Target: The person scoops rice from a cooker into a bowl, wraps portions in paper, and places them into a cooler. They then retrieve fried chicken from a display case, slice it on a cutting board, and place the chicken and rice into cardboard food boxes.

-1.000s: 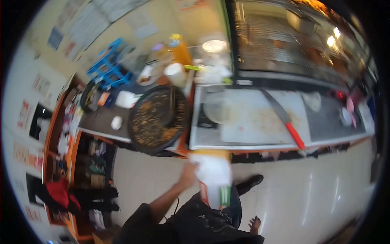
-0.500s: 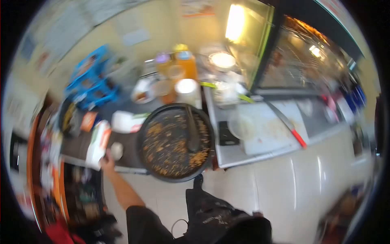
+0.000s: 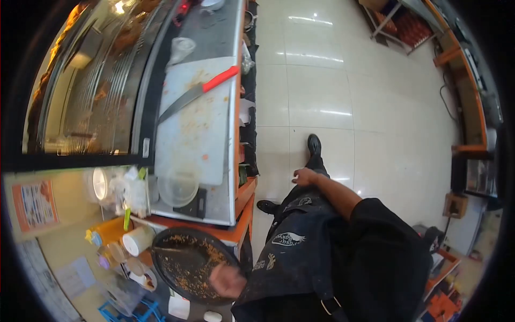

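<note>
My left hand (image 3: pixel 228 280) is over the near rim of the round black pan (image 3: pixel 185 268), smeared by motion, so its fingers cannot be made out. Brown crumbs are scattered across the pan, and a dark utensil (image 3: pixel 169 250) lies in it. My right hand (image 3: pixel 304 176) hangs over the floor beside my dark apron, fingers loosely bent and apart, with nothing visible in it. Beyond the pan, a red-handled knife (image 3: pixel 219 79) rests on a stained white cutting board (image 3: pixel 196 126). A clear round plastic tub (image 3: pixel 178 188) sits at the board's near end.
A glass display case (image 3: pixel 91 96) stands behind the counter. Near the wall are a white cup (image 3: pixel 138 240), an orange bottle (image 3: pixel 104 232) and a blue rack (image 3: pixel 134 311). Tiled floor (image 3: pixel 316 102) runs alongside the counter. Shelving (image 3: pixel 402 27) stands across the aisle.
My view has turned sharply to the right, and the counter now runs up the left side. My left hand has left the white and orange box. My right hand has come into view.
</note>
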The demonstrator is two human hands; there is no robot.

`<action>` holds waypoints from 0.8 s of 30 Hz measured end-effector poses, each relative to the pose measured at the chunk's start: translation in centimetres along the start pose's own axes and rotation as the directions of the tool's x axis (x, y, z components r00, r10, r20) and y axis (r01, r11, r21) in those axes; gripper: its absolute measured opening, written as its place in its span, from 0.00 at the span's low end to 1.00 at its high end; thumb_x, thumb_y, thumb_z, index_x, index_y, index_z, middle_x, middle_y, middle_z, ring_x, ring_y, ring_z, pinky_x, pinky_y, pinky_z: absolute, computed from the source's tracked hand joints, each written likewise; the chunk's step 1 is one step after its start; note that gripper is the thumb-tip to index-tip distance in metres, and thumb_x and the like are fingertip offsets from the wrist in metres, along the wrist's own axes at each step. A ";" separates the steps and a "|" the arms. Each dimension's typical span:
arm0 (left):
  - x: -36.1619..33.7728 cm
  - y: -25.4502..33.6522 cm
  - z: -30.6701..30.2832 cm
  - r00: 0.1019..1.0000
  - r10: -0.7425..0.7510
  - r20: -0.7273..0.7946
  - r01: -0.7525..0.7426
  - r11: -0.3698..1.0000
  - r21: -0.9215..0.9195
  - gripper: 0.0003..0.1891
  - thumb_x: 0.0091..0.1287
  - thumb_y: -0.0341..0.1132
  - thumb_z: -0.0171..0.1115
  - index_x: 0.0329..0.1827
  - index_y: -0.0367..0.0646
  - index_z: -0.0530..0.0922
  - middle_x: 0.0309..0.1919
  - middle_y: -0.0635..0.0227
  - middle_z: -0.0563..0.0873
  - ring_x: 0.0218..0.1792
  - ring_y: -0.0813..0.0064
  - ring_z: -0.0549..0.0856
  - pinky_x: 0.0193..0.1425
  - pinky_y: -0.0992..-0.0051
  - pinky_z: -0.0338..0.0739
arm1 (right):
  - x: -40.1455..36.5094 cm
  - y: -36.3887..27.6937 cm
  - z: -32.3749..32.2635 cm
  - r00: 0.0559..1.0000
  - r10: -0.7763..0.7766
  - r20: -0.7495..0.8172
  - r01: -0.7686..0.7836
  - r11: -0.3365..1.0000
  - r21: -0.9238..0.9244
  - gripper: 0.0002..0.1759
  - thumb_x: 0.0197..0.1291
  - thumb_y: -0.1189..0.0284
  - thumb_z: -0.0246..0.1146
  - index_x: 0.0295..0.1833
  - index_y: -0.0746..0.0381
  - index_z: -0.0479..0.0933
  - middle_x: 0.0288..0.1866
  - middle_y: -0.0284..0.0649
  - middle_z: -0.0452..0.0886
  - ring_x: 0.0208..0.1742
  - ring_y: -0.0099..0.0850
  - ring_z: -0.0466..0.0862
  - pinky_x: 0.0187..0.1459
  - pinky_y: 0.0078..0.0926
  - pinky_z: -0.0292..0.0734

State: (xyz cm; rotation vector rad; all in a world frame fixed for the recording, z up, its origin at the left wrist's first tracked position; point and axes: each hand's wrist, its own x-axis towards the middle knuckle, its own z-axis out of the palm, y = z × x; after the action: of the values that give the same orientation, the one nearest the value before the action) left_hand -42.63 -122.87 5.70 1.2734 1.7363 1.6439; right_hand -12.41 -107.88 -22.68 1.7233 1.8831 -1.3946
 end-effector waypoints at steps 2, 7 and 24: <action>5.6 1.3 7.3 0.553 -0.248 0.795 0.305 0.949 0.084 0.18 0.61 0.27 0.61 0.54 0.32 0.72 0.31 0.71 0.77 0.31 0.82 0.75 0.38 0.80 0.72 | 1.8 0.4 0.3 0.997 -0.049 0.053 0.043 0.993 0.110 0.29 0.55 0.53 0.58 0.54 0.64 0.75 0.46 0.51 0.82 0.51 0.47 0.80 0.55 0.38 0.73; 6.7 -11.6 30.6 0.269 -0.593 0.759 0.602 0.718 0.348 0.10 0.69 0.35 0.55 0.44 0.38 0.77 0.23 0.78 0.72 0.24 0.90 0.69 0.27 0.86 0.62 | 6.1 4.2 -2.4 0.985 -0.106 0.133 0.053 0.934 0.354 0.29 0.57 0.54 0.58 0.57 0.65 0.72 0.46 0.51 0.82 0.49 0.46 0.81 0.55 0.36 0.74; 23.3 -55.9 56.1 0.382 -0.916 -0.121 0.899 0.338 0.280 0.29 0.65 0.63 0.49 0.49 0.42 0.72 0.44 0.64 0.75 0.36 0.70 0.76 0.38 0.67 0.76 | 36.6 21.2 -17.6 0.971 0.232 -0.050 -0.077 0.506 0.859 0.21 0.61 0.64 0.59 0.54 0.67 0.73 0.45 0.49 0.81 0.44 0.40 0.82 0.47 0.31 0.75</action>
State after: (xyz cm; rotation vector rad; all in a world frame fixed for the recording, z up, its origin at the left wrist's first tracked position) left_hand -26.31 -66.06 -51.89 0.1911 2.0996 0.6351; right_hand 2.96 -74.15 -49.64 2.3814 1.0080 -2.4108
